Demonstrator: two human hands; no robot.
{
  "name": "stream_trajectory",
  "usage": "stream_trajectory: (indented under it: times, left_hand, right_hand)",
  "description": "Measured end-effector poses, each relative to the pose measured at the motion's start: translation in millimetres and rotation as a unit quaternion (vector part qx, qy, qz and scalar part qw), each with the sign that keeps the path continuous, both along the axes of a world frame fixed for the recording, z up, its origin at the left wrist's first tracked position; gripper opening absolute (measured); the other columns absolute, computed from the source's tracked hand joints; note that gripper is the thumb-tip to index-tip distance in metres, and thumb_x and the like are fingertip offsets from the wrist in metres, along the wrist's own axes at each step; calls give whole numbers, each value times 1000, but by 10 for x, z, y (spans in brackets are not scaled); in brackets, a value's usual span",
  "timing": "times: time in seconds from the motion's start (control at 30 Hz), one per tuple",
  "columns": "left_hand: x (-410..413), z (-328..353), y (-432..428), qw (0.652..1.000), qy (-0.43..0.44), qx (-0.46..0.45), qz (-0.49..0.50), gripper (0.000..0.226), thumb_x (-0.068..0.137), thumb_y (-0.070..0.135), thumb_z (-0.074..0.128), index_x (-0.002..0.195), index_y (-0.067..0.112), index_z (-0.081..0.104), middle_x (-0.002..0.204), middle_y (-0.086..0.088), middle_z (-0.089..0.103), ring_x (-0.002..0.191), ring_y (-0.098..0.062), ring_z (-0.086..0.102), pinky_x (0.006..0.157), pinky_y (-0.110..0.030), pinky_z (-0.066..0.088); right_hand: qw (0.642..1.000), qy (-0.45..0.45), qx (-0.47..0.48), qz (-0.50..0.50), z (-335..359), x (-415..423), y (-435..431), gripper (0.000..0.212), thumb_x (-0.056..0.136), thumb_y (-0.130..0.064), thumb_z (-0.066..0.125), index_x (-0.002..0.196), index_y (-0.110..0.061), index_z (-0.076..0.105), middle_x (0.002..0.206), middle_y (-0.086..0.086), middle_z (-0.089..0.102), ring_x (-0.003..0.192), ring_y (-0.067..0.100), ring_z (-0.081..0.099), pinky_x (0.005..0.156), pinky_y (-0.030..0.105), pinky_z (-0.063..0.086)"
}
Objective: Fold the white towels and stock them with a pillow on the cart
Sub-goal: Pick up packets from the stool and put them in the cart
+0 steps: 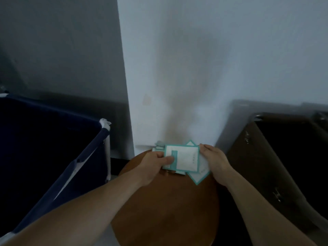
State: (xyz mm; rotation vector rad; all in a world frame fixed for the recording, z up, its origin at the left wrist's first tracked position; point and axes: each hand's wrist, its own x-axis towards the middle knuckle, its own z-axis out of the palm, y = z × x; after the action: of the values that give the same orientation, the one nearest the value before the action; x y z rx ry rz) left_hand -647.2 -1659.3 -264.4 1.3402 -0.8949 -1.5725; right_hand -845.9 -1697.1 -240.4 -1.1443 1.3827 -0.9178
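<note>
Both hands hold a small stack of white packets with teal borders above the far end of a round brown wooden table. My left hand grips the stack's left side, thumb lying on the top packet. My right hand holds the right edge, fingers curled round it. One packet sticks out askew at the lower right. No towel, pillow or cart can be seen.
A dark blue fabric hamper on a white frame stands at the left. A dark brown bin with metal fittings stands at the right. A white wall corner rises directly behind the table. The room is dim.
</note>
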Motion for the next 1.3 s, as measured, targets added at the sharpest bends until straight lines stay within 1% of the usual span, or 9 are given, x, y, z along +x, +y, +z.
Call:
stream_trajectory:
  times: [0.17,0.27,0.47,0.77,0.87,0.93,1.07,1.13,1.3]
  left_hand:
    - [-737,264,34,999,40,-20,-25,13,93,2,58,102,2,67,89,-14,71,69,-19,66,45,-24,48]
    - [-1257,553,84,997,53,-64,-8,8,92,-1,57,93,4,63,78,-12,67,55,-16,64,41,-24,47]
    - [-2522,990,260,989,69,-132,-1,7,92,0,60,90,6,63,78,-10,68,53,-15,66,40,-22,48]
    - [-4336,1130,774,974,-56,-162,-149,33,92,20,67,121,9,56,101,-9,72,76,-21,73,59,-31,56]
    - [-4706,1186,732,927,-182,-256,-207,65,82,28,79,129,32,34,109,-1,63,88,-16,68,60,-25,54]
    - [-4973,1285,696,860,-264,-332,-285,78,78,29,81,139,39,33,110,6,60,94,-12,66,75,-24,54]
    - [-5568,1544,601,706,-408,-419,-399,26,80,31,80,99,19,66,94,2,70,82,-11,66,74,-23,50]
    - [-5861,1560,492,723,-389,-391,-415,24,77,30,83,92,15,71,90,1,73,79,-10,68,74,-24,52]
    - [-6704,1448,228,871,-168,-283,-364,29,76,19,84,99,4,73,85,-8,75,70,-21,68,58,-29,53]
  right_hand:
    - [994,-38,-14,-106,323,-601,330,35,99,-36,57,76,-11,66,67,5,71,58,17,66,59,28,51]
    - [988,-93,-54,-110,519,-1043,526,36,84,-41,71,95,-6,70,85,10,76,73,25,72,71,38,56]
    - [974,-126,-81,-171,782,-2355,897,57,67,-25,90,115,-10,64,103,13,74,89,25,74,73,38,58]
    - [971,55,-107,-206,1172,-4246,1642,33,73,-9,85,99,-18,66,93,3,73,76,19,73,57,32,57]
    - [972,102,-114,-179,1258,-4743,1851,30,74,2,81,95,-15,67,89,5,70,65,12,68,53,26,56]
    - [973,132,-114,-154,1309,-5002,1936,30,76,3,80,95,-16,67,88,4,69,67,12,67,55,22,56]
    - [962,208,-126,-123,1320,-5448,1986,33,77,0,79,103,-18,70,93,1,70,74,7,66,55,13,50]
    - [955,206,-145,-154,1288,-5702,1961,44,75,0,81,112,-20,68,97,2,70,76,8,65,57,12,52]
    - [919,101,-187,-331,1190,-6377,1681,60,76,-23,86,126,-24,52,104,-4,65,91,10,65,70,22,55]
